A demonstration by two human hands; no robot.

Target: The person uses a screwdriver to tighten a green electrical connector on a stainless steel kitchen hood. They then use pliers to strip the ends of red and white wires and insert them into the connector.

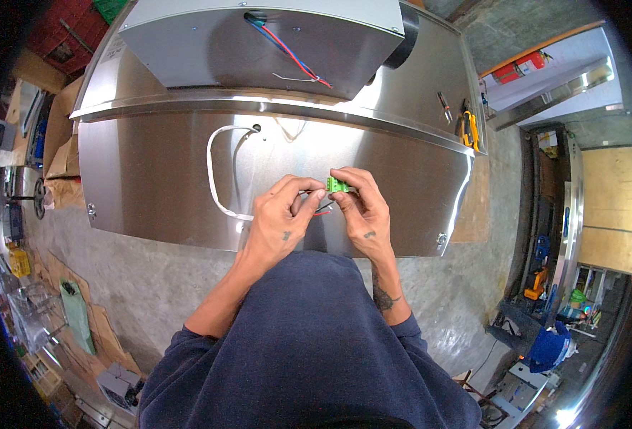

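Observation:
My right hand (367, 211) pinches a small green terminal block (336, 185) between thumb and fingers. Close against its left side, my left hand (282, 211) is closed on a wire end of the white cable (212, 171). That cable loops out of a hole in the stainless steel panel (151, 179) and runs under my left hand. Loose red and black wire ends (322, 211) show between the two hands. Whether the wire in my left fingers sits inside the block, I cannot tell.
Beyond the panel stands a metal box (209, 61) with red and blue wires (287, 51) hanging from it. A screwdriver (445, 107) and a yellow-handled tool (469, 129) lie at the far right of the steel surface. A fire extinguisher (520, 68) is further right.

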